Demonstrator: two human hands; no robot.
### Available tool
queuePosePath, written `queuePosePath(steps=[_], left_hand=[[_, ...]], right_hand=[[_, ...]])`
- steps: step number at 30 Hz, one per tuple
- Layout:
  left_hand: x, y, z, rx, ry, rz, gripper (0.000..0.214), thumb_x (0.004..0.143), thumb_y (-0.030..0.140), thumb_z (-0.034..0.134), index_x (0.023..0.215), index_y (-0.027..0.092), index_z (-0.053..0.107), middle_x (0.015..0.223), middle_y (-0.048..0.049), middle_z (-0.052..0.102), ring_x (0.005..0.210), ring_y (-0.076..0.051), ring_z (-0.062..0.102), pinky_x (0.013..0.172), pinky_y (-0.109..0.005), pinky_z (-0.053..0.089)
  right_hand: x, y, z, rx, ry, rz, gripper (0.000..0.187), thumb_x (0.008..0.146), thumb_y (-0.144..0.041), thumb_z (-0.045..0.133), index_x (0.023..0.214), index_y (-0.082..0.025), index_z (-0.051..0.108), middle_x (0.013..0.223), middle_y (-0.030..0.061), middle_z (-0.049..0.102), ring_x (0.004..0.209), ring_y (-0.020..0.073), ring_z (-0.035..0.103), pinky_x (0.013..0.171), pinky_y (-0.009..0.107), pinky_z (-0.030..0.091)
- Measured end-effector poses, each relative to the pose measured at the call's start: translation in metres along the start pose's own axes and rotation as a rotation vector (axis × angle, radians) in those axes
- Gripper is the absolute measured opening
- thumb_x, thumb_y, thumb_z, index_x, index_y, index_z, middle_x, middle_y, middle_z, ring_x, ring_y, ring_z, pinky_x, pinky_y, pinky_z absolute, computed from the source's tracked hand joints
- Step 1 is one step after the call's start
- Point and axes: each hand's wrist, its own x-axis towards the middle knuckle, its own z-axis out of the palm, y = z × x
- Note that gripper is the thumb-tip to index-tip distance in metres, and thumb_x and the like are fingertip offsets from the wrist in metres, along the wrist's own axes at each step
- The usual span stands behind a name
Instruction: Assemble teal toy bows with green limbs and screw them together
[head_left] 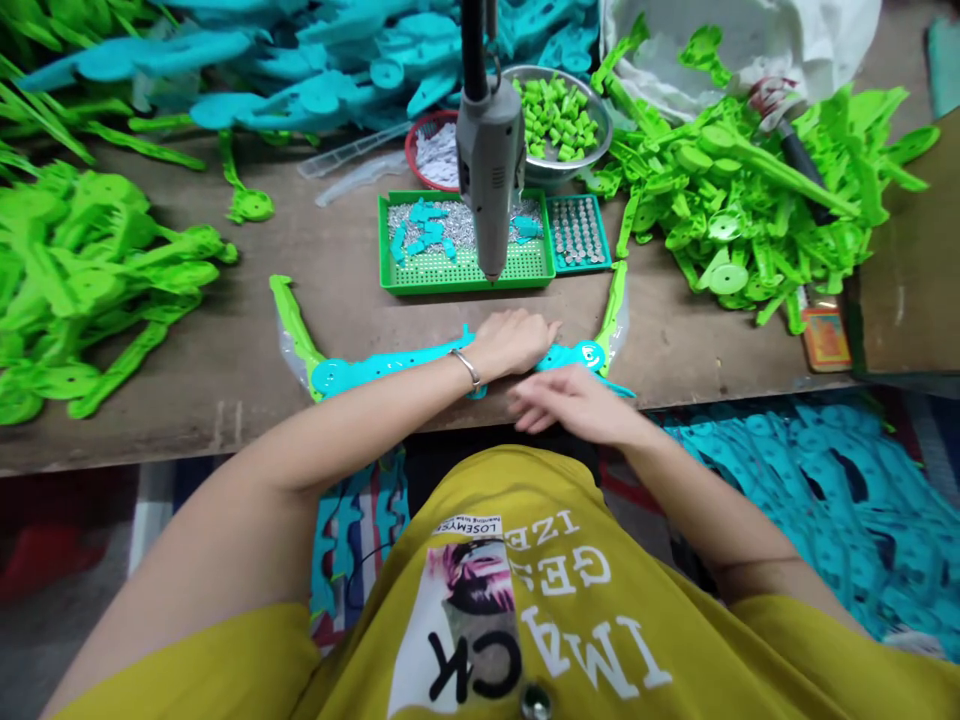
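A blue plastic bar (397, 366) lies along the front of the table, with a green arm (298, 325) angled up at its left end and another green arm (614, 315) at its right end. Across the bar's middle rests my left hand (514, 341), a bracelet on its wrist. Its fingers are bent and close together against the bar, their tips partly hidden. My right hand (568, 402) is just in front of the bar near the table edge, slightly blurred. Its fingers are loosely curled and a little apart, with nothing visible in them.
A grey powered screwdriver (491, 185) hangs above a green tray (465, 288) of screws and blue pieces. Beside it are a small rack of metal discs (579, 232), a metal bowl (606, 140) and a red bowl (410, 155). Green parts (82, 280) are heaped on both sides.
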Motion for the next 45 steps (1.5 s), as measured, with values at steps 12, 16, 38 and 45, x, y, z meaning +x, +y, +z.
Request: queuePosePath(steps=[12, 16, 38, 45], left_hand=[[-0.006, -0.01, -0.003, -0.016, 0.054, 0.021, 0.054, 0.103, 0.039, 0.028, 0.101, 0.011, 0.074, 0.107, -0.0207, 0.075, 0.102, -0.031, 0.072, 0.085, -0.038, 0.049], [-0.007, -0.014, -0.002, -0.047, 0.037, 0.013, 0.045, 0.104, 0.036, 0.03, 0.109, 0.014, 0.069, 0.106, -0.0183, 0.075, 0.102, -0.03, 0.071, 0.086, -0.038, 0.048], [-0.071, 0.053, 0.059, -2.139, 0.161, -0.458, 0.03, 0.08, 0.028, 0.083, 0.097, 0.014, 0.064, 0.089, -0.0055, 0.077, 0.076, -0.019, 0.076, 0.086, -0.039, 0.062], [-0.067, 0.047, 0.056, -2.161, 0.112, -0.499, 0.027, 0.082, 0.034, 0.081, 0.093, 0.013, 0.068, 0.088, -0.0069, 0.078, 0.077, -0.02, 0.076, 0.083, -0.04, 0.063]], right_hand=[[0.035, -0.032, -0.052, -1.669, 0.209, -0.01, 0.055, 0.105, -0.038, 0.024, 0.106, -0.016, 0.074, 0.11, 0.0175, 0.076, 0.102, 0.031, 0.071, 0.085, 0.037, 0.044], [0.035, -0.029, -0.047, -1.654, 0.239, 0.054, 0.063, 0.106, -0.046, 0.021, 0.108, -0.014, 0.075, 0.11, 0.02, 0.076, 0.104, 0.0287, 0.072, 0.084, 0.034, 0.045], [0.035, -0.037, -0.047, -1.663, 0.17, -0.001, 0.058, 0.105, -0.041, 0.02, 0.111, -0.016, 0.073, 0.108, 0.0209, 0.075, 0.103, 0.0356, 0.072, 0.08, 0.039, 0.048], [0.036, -0.031, -0.048, -1.635, 0.161, 0.025, 0.057, 0.104, -0.041, 0.021, 0.112, -0.017, 0.072, 0.109, 0.0193, 0.075, 0.101, 0.032, 0.071, 0.082, 0.037, 0.046]])
